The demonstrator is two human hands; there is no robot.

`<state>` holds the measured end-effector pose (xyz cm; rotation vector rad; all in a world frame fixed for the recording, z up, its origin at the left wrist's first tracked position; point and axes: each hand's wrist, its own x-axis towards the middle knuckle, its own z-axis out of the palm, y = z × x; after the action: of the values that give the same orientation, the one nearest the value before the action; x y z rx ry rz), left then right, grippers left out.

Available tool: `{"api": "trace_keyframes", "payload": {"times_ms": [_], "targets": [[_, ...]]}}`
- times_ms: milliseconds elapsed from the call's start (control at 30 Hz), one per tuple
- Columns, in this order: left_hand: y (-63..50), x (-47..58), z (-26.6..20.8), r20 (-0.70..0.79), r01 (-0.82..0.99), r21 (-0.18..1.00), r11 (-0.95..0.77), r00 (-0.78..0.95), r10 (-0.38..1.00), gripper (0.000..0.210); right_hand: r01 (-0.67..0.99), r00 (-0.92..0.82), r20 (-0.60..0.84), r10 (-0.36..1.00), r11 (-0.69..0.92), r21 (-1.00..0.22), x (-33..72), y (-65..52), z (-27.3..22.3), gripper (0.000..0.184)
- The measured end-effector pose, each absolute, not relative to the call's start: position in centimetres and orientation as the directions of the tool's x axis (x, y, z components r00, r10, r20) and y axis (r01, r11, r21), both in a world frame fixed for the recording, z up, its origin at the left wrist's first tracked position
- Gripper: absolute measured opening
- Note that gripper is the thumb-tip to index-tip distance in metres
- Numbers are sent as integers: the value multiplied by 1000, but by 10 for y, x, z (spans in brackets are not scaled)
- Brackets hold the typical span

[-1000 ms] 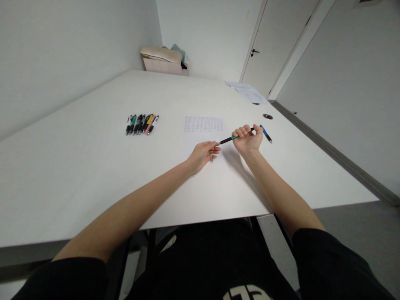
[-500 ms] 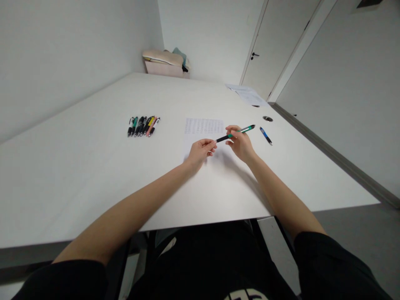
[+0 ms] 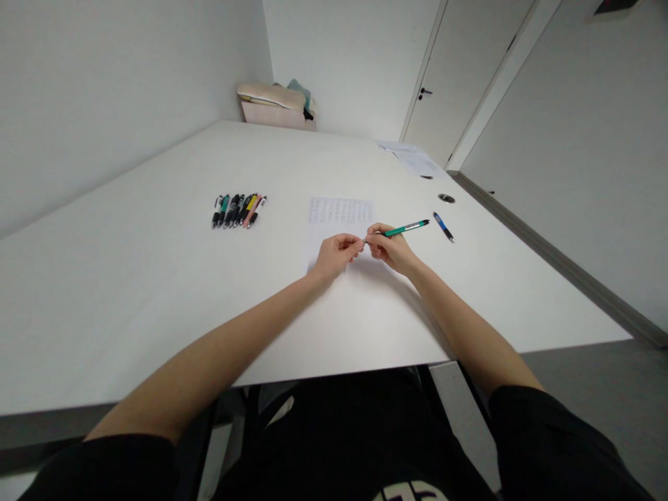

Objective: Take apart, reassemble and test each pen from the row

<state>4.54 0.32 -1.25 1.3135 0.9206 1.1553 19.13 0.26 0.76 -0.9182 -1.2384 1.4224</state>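
Note:
A green pen (image 3: 406, 228) with a dark grip slants above a printed sheet (image 3: 342, 211), its back end up to the right. My right hand (image 3: 392, 249) is closed round its grip section, which the fingers mostly cover. At the tip end, the thumb and fingers of my left hand (image 3: 337, 255) are pinched together on the pen's point. The two hands almost meet over the lower part of the sheet. Small printed rows show on the sheet's upper part; its lower part is partly hidden by my hands.
Several pens (image 3: 238, 211) lie side by side to the left on the white table (image 3: 156, 299). A blue pen (image 3: 443, 227) lies to the right, near a round metal fitting (image 3: 447, 198). More papers (image 3: 415, 158) lie at the far right. A pale bin (image 3: 276, 116) holding cloths stands beyond the table.
My right hand has slid down the green pen from its middle to its grip, closing its fingers close to my left hand. The left hand has hardly moved.

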Motion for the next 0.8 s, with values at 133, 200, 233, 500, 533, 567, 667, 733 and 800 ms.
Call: {"api": "trace_keyframes", "payload": {"times_ms": [133,200,233,500,533,567,667,733,800], "targets": [[3,45,-13,136,-39,991,-131,236,962,26,-198,-198,62,978,22,-980,191,3,6,20],[2,45,-13,138,4,990,-144,252,958,27,-192,-188,67,980,30,-981,191,3,6,20],[2,45,-12,136,22,989,-147,262,955,28,-192,-186,69,980,33,-981,191,3,5,20],[24,18,-6,279,302,892,-338,222,934,32,-201,-91,52,994,33,-979,195,8,2,22],[29,10,-7,327,394,825,-404,250,911,29,-188,-75,40,996,25,-982,195,10,0,22],[33,1,-8,356,483,743,-463,301,885,27,-178,-60,27,998,16,-984,196,11,-1,22],[40,-22,-14,401,605,445,-660,525,751,28,-155,-19,-14,1000,-17,-988,198,16,-2,23],[40,-32,-18,384,623,303,-721,613,691,30,-146,3,-33,999,-32,-989,199,21,-1,23],[38,-36,-21,361,638,230,-735,645,674,32,-136,25,-43,999,-39,-990,202,27,1,23]]}}
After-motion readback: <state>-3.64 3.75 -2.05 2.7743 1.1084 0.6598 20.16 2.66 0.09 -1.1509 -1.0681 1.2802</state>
